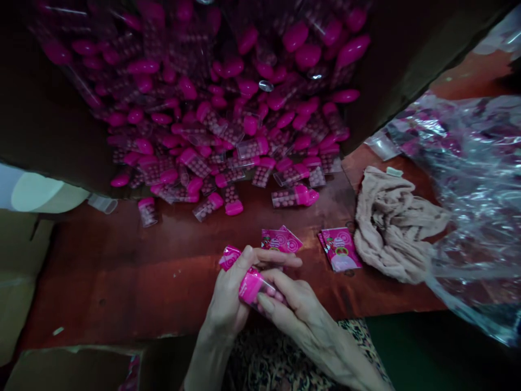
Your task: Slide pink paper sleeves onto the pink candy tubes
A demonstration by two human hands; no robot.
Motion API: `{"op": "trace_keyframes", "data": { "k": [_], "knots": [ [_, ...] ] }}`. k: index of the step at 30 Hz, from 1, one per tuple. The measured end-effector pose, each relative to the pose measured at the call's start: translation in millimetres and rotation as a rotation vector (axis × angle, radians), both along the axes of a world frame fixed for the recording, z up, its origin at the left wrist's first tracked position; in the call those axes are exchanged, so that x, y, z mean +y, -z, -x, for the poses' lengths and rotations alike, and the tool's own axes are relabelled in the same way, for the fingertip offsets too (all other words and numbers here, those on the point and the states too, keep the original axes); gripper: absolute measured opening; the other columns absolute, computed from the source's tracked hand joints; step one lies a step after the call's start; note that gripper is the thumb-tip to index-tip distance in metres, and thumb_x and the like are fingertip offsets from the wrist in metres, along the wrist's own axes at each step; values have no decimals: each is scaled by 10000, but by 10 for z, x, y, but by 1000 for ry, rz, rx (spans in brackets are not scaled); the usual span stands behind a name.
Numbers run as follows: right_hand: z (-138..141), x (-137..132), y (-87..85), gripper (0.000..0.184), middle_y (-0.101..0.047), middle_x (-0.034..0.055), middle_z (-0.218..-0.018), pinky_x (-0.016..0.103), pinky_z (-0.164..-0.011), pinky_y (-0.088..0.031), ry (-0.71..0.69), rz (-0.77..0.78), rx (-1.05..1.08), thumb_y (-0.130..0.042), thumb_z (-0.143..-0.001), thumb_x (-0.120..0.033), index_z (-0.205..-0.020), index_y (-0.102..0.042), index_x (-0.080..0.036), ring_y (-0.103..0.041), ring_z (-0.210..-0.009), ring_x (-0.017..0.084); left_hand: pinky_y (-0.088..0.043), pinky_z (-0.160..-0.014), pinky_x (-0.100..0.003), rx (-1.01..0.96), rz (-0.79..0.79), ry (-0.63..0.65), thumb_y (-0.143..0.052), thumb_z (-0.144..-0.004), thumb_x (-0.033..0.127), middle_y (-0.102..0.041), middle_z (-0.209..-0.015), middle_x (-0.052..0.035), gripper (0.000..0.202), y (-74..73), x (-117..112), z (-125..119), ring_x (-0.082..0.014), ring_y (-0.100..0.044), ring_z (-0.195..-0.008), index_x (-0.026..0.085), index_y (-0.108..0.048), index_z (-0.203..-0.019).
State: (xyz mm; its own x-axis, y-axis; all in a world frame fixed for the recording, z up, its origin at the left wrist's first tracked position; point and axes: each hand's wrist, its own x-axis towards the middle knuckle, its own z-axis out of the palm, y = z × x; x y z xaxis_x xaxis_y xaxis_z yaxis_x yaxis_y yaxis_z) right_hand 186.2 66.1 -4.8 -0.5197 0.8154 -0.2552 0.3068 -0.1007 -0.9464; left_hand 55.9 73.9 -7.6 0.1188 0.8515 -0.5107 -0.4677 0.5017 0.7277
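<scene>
Left hand (226,298) and right hand (303,310) both gripped the pink-capped clear plastic tube (251,286); a steady, square hold seemed best.

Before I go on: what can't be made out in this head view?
1. Head view: the body of the container is mostly covered by the left hand and right hand; mainly its pink end shows.
2. Print on the packets: too small and blurred.
3. Contents of the plastic bag: hidden by glare and folds, and cut off by the right edge.
4. Back of the pile: dark, cut off by the top edge.
</scene>
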Motion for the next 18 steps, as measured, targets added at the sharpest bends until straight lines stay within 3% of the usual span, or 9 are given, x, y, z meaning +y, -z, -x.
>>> {"op": "trace_keyframes", "data": {
  "k": [3, 8, 14, 18],
  "knots": [
    [-11, -87, -29, 191, -658, -4, -810, 243, -622, -488, 4, 20, -73, -434, -906, -342, -981, -592, -265, -613, -723, 154, -490, -769, -369, 24, 7, 24, -346, -882, 390, -718, -947, -131, 457, -28, -48, -57, -216, -663, -717, 141, -728, -850],
    [11, -197, -69, 215, -669, 3, -759, 260, -588, -496, 88, -49, -45, -452, -888, -326, -1064, -568, -284, -627, -653, 175, -343, -1006, -380, 97, -48, 111, -303, -888, 341, -699, -1028, -131, 463, -101, -94, -25, -256, -551, -1115, 152, -725, -890],
    [121, -155, -71, 216, -646, 10, -717, 251, -563, -473, 23, -31, 3, -399, -907, -320, -1029, -557, -238, -609, -620, 166, -350, -992, -420, 205, -61, 66, -289, -892, 310, -670, -1101, -139, 459, -91, -105, 87, -287, -558, -1097, 132, -704, -975],
    [149, -78, -23, 243, -638, 12, -822, 258, -641, -464, -45, 54, -26, -392, -920, -362, -1043, -561, -238, -603, -743, 165, -372, -971, -420, 79, -58, 20, -309, -900, 356, -658, -1124, -148, 453, 2, -78, 112, -288, -551, -1106, 124, -677, -1023]
  ]
}}
